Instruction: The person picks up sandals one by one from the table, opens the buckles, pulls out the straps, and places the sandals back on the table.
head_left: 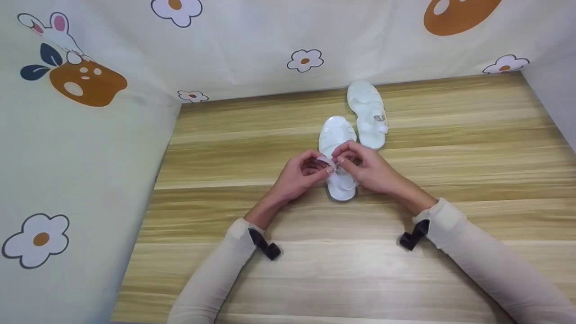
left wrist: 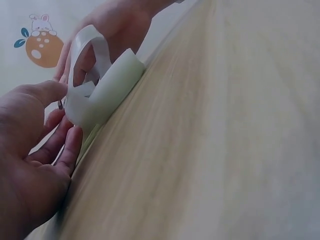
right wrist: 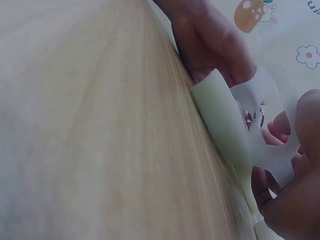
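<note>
A white sandal (head_left: 336,130) lies on the wooden tabletop, toe pointing toward the back wall. My left hand (head_left: 297,177) pinches the sandal's ankle strap (head_left: 326,161), whose end arches up between thumb and fingers. From the other side, my right hand (head_left: 373,168) has thumb and forefinger pinched at the same strap, close to the left fingertips. In the right wrist view a small metal buckle (right wrist: 261,116) shows by the strap. The heel (left wrist: 117,87) rests low at the table, with the strap loop standing above it in the left wrist view.
The matching white sandal (head_left: 363,96), with a silvery buckle (head_left: 379,118), lies behind and to the right, near the back edge. A patterned cloth wall (head_left: 252,58) borders the wooden table (head_left: 234,148) at the back and left. Black wrist mounts (head_left: 414,235) jut from both sleeves.
</note>
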{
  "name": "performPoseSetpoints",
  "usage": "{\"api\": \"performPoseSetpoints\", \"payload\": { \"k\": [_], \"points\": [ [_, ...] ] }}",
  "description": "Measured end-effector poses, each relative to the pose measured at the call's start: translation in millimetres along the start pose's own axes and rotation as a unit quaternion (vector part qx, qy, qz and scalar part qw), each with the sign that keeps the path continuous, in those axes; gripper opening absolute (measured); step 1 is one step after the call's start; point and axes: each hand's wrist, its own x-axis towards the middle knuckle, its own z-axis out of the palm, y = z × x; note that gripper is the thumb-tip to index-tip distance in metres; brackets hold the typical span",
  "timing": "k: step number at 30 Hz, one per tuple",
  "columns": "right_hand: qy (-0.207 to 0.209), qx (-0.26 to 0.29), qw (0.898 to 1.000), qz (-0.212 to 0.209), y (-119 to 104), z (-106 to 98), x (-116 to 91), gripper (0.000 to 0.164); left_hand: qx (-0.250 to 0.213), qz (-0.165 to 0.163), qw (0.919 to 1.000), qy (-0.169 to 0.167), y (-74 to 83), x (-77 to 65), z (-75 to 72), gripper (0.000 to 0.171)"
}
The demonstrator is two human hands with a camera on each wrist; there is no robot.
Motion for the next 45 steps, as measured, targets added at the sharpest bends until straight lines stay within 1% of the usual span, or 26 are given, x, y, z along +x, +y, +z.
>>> {"api": "performPoseSetpoints", "payload": {
  "k": [3,6,8,10,13,15,20,24,28,34,40,45],
  "points": [
    [0.022,-0.001,1.000,-0.003,-2.1,-1.5,0.3,0.017,-0.007,0.004,0.9999,-0.008,-0.9,0.1,-1.2,0.029],
    [0.049,0.004,0.999,-0.009,-4.6,-3.3,0.7,0.016,-0.004,0.014,0.9997,-0.018,-1.1,0.0,-2.2,0.031],
    [0.060,0.005,0.998,-0.013,-5.2,-4.5,1.2,0.018,-0.002,0.021,0.9995,-0.022,-1.3,-0.1,-2.7,0.032],
    [0.063,0.008,0.998,-0.015,-4.7,-5.3,1.5,0.022,-0.005,0.028,0.9993,-0.025,-1.6,-0.4,-3.1,0.033],
    [0.055,-0.002,0.998,-0.014,-3.4,-6.2,1.2,0.027,-0.013,0.036,0.9989,-0.028,-1.9,-0.4,-3.3,0.032],
    [0.042,-0.015,0.999,-0.009,-2.8,-6.8,0.5,0.027,-0.019,0.040,0.9986,-0.028,-1.6,-0.2,-3.2,0.031],
    [0.005,-0.061,0.998,0.007,-0.6,-9.4,-1.0,0.017,-0.024,0.049,0.9983,-0.024,-1.5,0.6,-2.2,0.028],
    [-0.016,-0.079,0.997,0.009,-0.4,-11.4,-1.6,0.014,-0.022,0.049,0.9983,-0.021,-2.2,0.9,-2.1,0.027],
    [-0.028,-0.080,0.996,0.016,-0.1,-11.8,-2.0,0.014,-0.016,0.050,0.9985,-0.018,-1.4,0.3,-2.2,0.025],
    [-0.031,-0.072,0.997,0.024,0.5,-9.5,-2.3,0.016,-0.006,0.058,0.9982,-0.011,-1.7,0.2,-1.4,0.025],
    [-0.038,-0.065,0.997,0.026,1.2,-8.7,-2.6,0.016,0.009,0.085,0.9963,0.005,-1.8,0.1,0.9,0.024],
    [-0.044,-0.061,0.997,0.013,1.3,-7.6,-2.9,0.015,0.025,0.101,0.9944,0.016,-0.8,-0.3,2.6,0.021]
  ]
}}
